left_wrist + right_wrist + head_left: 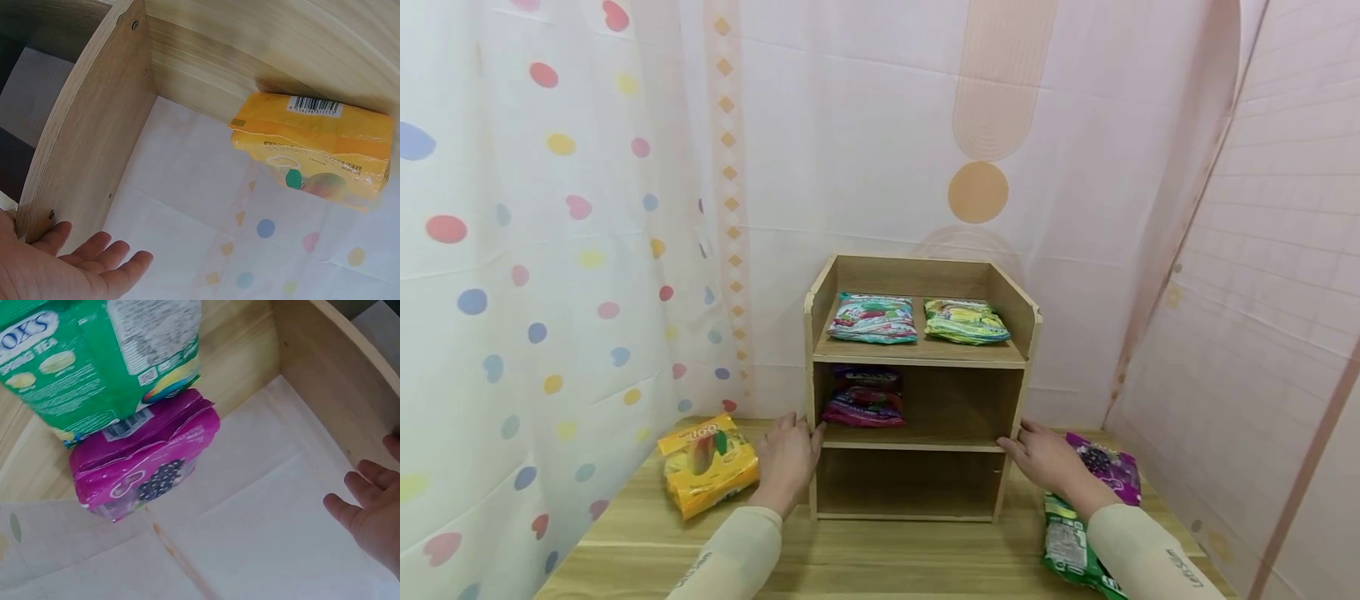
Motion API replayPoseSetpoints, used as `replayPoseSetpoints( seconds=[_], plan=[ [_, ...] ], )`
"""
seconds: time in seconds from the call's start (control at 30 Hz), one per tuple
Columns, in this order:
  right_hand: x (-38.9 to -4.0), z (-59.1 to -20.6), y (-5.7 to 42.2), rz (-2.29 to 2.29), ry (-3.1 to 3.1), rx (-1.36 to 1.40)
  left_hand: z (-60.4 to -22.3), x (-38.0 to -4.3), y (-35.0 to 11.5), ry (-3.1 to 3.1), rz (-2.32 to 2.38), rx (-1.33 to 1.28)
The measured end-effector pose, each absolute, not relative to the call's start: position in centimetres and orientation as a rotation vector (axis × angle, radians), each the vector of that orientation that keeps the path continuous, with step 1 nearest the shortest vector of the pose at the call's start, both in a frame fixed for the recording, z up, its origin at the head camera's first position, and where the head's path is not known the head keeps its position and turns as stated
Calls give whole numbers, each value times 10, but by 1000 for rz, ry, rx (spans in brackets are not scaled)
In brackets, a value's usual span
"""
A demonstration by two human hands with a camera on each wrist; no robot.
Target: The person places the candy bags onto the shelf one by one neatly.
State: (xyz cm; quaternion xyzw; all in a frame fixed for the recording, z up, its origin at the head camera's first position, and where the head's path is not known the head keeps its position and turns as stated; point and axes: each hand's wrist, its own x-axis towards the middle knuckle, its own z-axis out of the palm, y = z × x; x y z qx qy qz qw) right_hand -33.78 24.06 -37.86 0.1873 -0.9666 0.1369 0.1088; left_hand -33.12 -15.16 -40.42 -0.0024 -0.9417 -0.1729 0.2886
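Note:
A small wooden shelf unit [917,363] stands on the table between both hands. My left hand [788,457] rests at its left side panel, thumb at the front edge, the other fingers loosely extended along the outside. At the opposite panel, my right hand [1047,455] touches the front edge with its thumb, fingers relaxed. On the top level lie a teal-and-white candy bag [874,319] and a yellow-green candy bag [964,322]. Purple-and-pink candy bags [867,400] sit at the left of the middle level. Neither hand holds a bag.
A yellow mango candy bag [709,465] lies on the table left of the unit. To the right are a purple bag with dark berries [1105,468] and a green Fox's bag [100,362], partly behind my right arm. Patterned curtains [865,150] hang behind and at the sides.

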Motion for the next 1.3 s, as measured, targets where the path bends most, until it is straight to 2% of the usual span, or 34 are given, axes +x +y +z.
replayPoseSetpoints(
  seconds=[0.27, 0.53, 0.93, 1.3],
  plan=[
    [-328, -390, 264, 376, -2892, 567, -403, -331, -148, -2493, -456, -17],
    [-323, -408, 290, 243, -2991, 434, -405, -331, -148, -2468, -427, -26],
    [-314, -435, 280, 154, -3181, -51, -406, -331, -150, -2490, -424, -20],
    [-308, -453, 276, 119, -3201, -174, -404, -330, -152, -2501, -420, -17]
  ],
)
